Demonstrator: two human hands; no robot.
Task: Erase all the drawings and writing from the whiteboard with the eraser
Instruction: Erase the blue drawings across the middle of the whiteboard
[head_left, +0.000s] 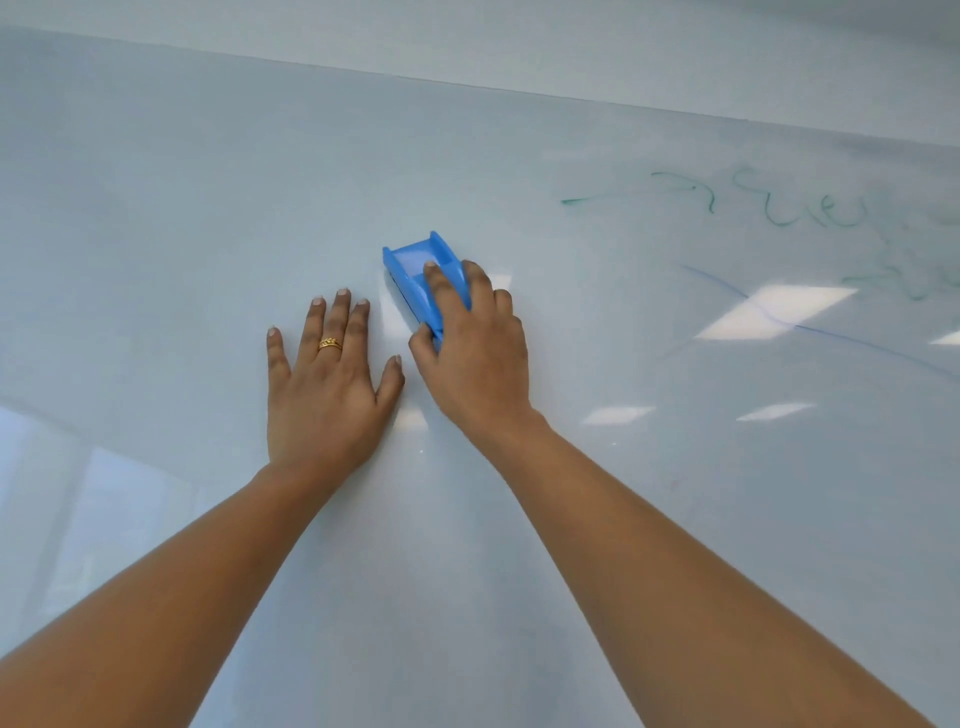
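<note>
The glossy whiteboard (156, 234) fills the view. My right hand (475, 348) grips a blue plastic eraser (413, 265) and holds it flat against the board near the middle, thumb on its left side and fingers over its top. Beside it on the left, my left hand (324, 384) lies flat on the board with spread fingers and a gold ring. Faint green writing (779, 208) sits at the upper right, partly smeared. A thin blue line (831, 338) runs down to the right below it.
The board's top edge (467, 85) runs across the upper part of the view, with a pale wall above. Reflections of ceiling lights and a window shine on the board at right and lower left.
</note>
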